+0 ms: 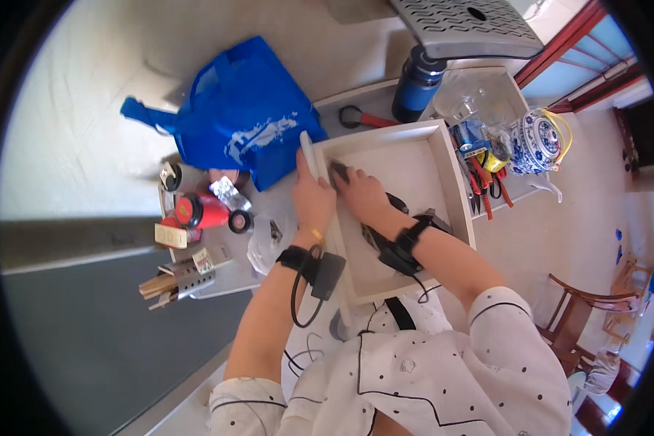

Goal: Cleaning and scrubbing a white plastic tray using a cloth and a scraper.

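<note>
A white drawer [462, 180] lies tilted before me across the cabinet top. My left hand [312, 199] grips the drawer's raised front panel [306, 150] from its outer side. Inside the drawer, my right hand [362, 199] holds a dark object [338, 171] against the inner wall by that panel; its kind is not clear. Black items lie in the drawer under my right wrist, partly hidden by the forearm. Both wrists wear black straps with a module and a cable.
A blue bag [245, 120] stands behind, left of the drawer. Jars, a red bottle [210, 210] and a perforated metal holder [193, 280] are at the left. Beyond are a blue flask [418, 84] and a red-handled tool [376, 120]; scissors and a patterned teapot [535, 143] are at the right.
</note>
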{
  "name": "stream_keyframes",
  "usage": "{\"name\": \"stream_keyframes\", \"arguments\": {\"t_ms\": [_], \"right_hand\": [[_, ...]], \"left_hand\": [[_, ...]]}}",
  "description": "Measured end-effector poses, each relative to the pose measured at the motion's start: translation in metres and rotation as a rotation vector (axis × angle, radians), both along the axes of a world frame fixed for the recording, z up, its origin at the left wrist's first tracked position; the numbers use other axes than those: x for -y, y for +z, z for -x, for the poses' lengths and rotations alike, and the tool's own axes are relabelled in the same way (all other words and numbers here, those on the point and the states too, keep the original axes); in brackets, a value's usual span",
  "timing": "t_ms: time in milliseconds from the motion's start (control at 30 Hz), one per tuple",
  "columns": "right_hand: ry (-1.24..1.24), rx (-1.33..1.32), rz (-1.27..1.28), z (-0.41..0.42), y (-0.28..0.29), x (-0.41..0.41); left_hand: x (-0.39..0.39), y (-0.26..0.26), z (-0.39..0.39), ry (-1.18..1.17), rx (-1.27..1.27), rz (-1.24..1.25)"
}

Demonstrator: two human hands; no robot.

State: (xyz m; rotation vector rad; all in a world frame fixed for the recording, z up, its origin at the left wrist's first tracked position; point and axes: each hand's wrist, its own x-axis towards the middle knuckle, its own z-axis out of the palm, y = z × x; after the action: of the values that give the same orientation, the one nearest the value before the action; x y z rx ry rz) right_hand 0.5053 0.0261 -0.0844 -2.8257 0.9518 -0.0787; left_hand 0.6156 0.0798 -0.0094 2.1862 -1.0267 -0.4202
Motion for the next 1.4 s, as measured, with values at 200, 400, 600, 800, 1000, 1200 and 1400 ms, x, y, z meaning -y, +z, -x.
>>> {"name": "stream_keyframes", "arguments": {"t_ms": [200,400,600,800,1000,1200,1400], "right_hand": [[-0.177,-0.118,0.058,-0.001,-0.027,0.033],[-0.472,-0.144,-0.025,0.074,-0.017,0.082],[-0.555,-0.151,-0.019,0.087,-0.040,0.066],[-0.539,-0.201,-0.061,0.084,-0.014,0.078],[-0.664,-0.253,-0.017,0.079,-0.025,0.100],[-0.431,-0.461,-0.272,0.122,0.011,0.006],[-0.434,-0.266,-0.120,0.117,-0.015,0.069]], "left_hand": [[-0.003,-0.008,-0.002,0.042,-0.051,0.009],[0.005,0.001,-0.005,0.076,-0.032,-0.053],[0.001,-0.012,-0.007,0.075,0.017,0.039],[-0.002,-0.010,-0.004,0.091,-0.011,-0.017],[0.005,-0.002,-0.003,0.077,-0.035,-0.063],[-0.002,-0.005,-0.009,0.105,-0.095,-0.080],[0.002,-0.002,-0.005,0.076,-0.074,-0.076]]}}
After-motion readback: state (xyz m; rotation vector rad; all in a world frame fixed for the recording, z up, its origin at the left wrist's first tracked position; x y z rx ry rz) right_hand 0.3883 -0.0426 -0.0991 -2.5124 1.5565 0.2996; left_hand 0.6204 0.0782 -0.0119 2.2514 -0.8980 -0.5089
